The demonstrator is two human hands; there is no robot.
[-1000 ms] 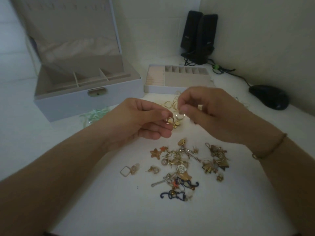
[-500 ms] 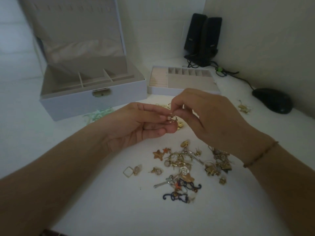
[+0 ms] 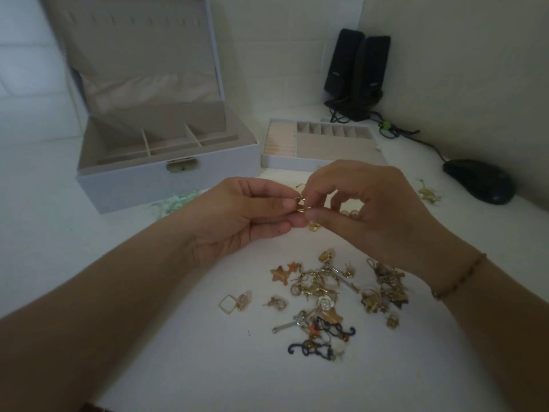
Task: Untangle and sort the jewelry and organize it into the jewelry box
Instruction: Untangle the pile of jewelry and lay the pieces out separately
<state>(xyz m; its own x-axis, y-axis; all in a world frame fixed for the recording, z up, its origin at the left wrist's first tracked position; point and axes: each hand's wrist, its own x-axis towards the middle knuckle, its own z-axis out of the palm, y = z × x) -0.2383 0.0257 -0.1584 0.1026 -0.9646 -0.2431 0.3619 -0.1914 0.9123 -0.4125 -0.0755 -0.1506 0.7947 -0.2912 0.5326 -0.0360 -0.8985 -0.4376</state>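
My left hand [image 3: 237,215] and my right hand [image 3: 365,209] meet above the white table, both pinching a small tangle of gold earrings [image 3: 300,203] between thumb and fingertips. Below them lies a pile of mixed jewelry [image 3: 329,295]: gold stars, a white flower, dark blue curled pieces, a square hoop. The open jewelry box [image 3: 166,176] stands at the back left, lid up, its divided compartments showing. Its removable tray [image 3: 323,144] sits to the right of the box, behind my right hand.
Two black speakers [image 3: 356,72] stand in the back corner with cables trailing to a black mouse [image 3: 479,181] at the right. A gold piece [image 3: 429,193] lies near the mouse. Pale green jewelry [image 3: 173,202] rests in front of the box.
Both hands stayed together on the gold earrings; the right fingers shifted their grip on the tangle. The view moved a little, so the box and tray sit lower in frame.
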